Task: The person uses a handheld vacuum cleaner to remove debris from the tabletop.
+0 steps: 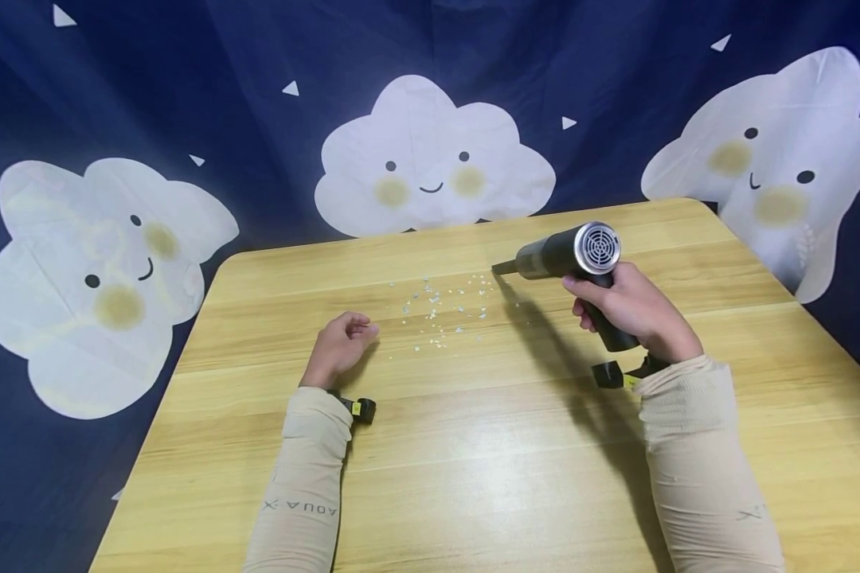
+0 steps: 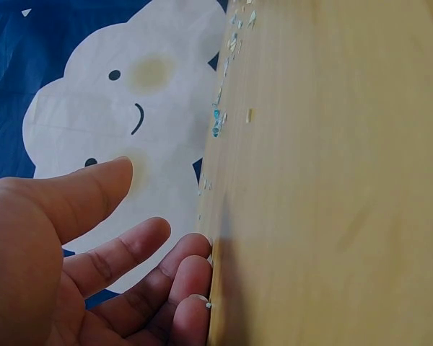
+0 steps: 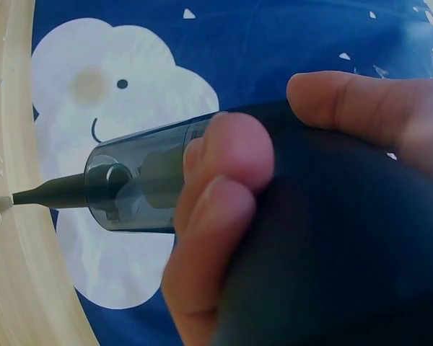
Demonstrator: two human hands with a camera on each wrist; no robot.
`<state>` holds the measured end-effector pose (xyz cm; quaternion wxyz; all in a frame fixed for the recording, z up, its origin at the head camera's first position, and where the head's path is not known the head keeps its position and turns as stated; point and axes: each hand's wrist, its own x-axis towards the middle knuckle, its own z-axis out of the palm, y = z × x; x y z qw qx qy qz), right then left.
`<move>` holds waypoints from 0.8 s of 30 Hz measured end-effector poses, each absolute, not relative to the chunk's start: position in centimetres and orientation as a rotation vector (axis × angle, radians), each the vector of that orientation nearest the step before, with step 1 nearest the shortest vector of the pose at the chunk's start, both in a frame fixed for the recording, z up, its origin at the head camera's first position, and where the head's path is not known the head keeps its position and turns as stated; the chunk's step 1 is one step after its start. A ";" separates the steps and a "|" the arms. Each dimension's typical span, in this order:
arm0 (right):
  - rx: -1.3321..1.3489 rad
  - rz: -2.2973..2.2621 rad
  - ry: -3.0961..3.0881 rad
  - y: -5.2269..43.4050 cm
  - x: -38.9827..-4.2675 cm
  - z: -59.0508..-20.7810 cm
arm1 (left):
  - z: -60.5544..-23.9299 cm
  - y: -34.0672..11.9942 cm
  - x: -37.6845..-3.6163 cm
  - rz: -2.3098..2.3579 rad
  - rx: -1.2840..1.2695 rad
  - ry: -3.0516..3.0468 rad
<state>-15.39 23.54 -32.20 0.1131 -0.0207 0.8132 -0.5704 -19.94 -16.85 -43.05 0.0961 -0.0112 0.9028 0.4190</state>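
- Grasping the handheld vacuum (image 1: 553,253) by its handle with the right grip (image 1: 638,304), right of centre in the head view.
- Holding nothing in the left grip (image 1: 339,348), released with fingers loosely bent, left of centre.
- Best to skim the nozzle (image 1: 506,267) just above the surface (image 1: 473,469), passing slowly leftward through the scraps (image 1: 434,300) mid-frame, without scattering them.
- Counting one vacuum, one nozzle, two hands; too many tiny scraps to count.

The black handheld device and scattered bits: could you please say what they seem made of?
Handheld device: probably plastic, smooth and dark, its front section transparent; the silvery grille shines like metal. Scattered bits: perhaps paper, pale flakes too small to confirm.
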 end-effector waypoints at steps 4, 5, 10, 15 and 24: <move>-0.064 -1.672 2.383 23.6 -15.3 -32.2 | -43.0 -16.9 -20.0 1.243 -0.036 2.676; -0.067 -1.672 2.384 23.6 -15.3 -32.2 | -43.1 -16.9 -20.0 1.242 -0.034 2.675; -0.072 -1.670 2.396 23.7 -15.2 -32.1 | -43.1 -16.9 -20.2 1.235 -0.028 2.671; -0.077 -1.660 2.406 23.8 -15.2 -31.9 | -43.1 -16.9 -20.2 1.231 -0.027 2.671; -0.082 -1.648 2.395 23.8 -15.2 -32.1 | -43.2 -16.9 -20.1 1.239 -0.038 2.667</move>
